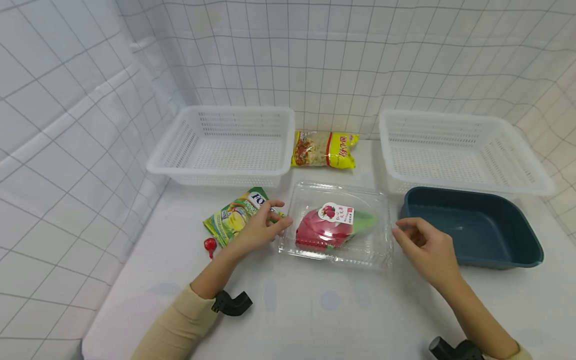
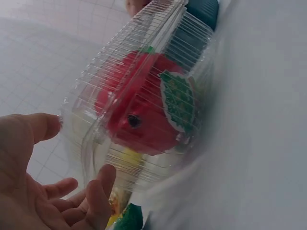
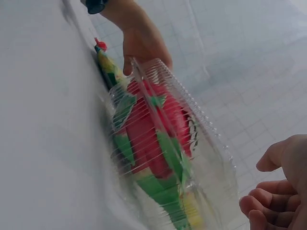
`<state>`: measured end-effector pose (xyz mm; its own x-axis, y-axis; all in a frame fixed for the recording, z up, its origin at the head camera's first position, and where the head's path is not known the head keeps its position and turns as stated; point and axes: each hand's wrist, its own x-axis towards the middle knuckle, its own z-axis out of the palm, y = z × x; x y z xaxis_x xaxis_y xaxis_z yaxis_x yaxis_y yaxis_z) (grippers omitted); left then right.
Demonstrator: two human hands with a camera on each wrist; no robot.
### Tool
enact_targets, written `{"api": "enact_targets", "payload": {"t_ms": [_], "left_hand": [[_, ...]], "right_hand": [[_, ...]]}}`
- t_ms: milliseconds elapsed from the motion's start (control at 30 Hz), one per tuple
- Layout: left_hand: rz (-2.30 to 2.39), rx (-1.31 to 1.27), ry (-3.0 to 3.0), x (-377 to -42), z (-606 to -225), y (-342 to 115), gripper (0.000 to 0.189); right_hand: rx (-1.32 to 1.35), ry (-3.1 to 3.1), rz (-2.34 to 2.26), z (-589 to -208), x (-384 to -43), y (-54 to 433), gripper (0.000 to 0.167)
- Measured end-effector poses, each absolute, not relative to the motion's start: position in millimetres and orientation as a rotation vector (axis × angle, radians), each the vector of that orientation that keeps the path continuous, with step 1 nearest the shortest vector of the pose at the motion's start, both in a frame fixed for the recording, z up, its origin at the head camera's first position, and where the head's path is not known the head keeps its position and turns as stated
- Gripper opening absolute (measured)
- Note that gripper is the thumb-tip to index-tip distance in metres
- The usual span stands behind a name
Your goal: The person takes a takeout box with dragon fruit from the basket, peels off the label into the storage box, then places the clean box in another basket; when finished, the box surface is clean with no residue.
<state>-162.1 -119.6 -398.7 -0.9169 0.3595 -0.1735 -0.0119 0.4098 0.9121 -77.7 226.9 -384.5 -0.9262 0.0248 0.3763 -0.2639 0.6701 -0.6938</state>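
Note:
A clear plastic clamshell box (image 1: 338, 260) lies in the middle of the table, its lid down. Inside is a pink-red dragon fruit with green tips (image 1: 315, 229), seen through a lid bearing a white label (image 1: 336, 213). At the box's left side is my left hand (image 1: 258, 229), fingers loosely bent, thumb tip at the edge; whether it touches, I cannot tell. My right hand (image 1: 429, 250) is beside the box's right side, slightly apart from it, with relaxed fingers and nothing held. Under my left hand lies a green-yellow packet (image 1: 229, 220).
A red lollipop-like item (image 1: 210, 245) lies left of the packet. White perforated baskets stand at the back left (image 1: 220, 172) and back right (image 1: 468, 185). Between them is a yellow noodle bag (image 1: 324, 150). A dark blue basin (image 1: 495, 225) stands right of the box.

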Motion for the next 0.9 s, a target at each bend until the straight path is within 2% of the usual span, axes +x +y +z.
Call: {"api": "enact_targets", "payload": {"t_ms": [367,567,900], "left_hand": [[1.739,0.421,2.246,-158,-412,-117,0.053],[1.819,0.490,2.207,-155,-419,-115,0.045],[1.856,0.558,2.150,-153,-423,-115,0.044]], "right_hand": [[0.308,-2.581,1.145,-362,-107,193,0.013],[0.328,-2.716,1.021,-359,-127,175,0.011],[0.316,-2.844,0.911,-359,-143,167,0.010]]}}
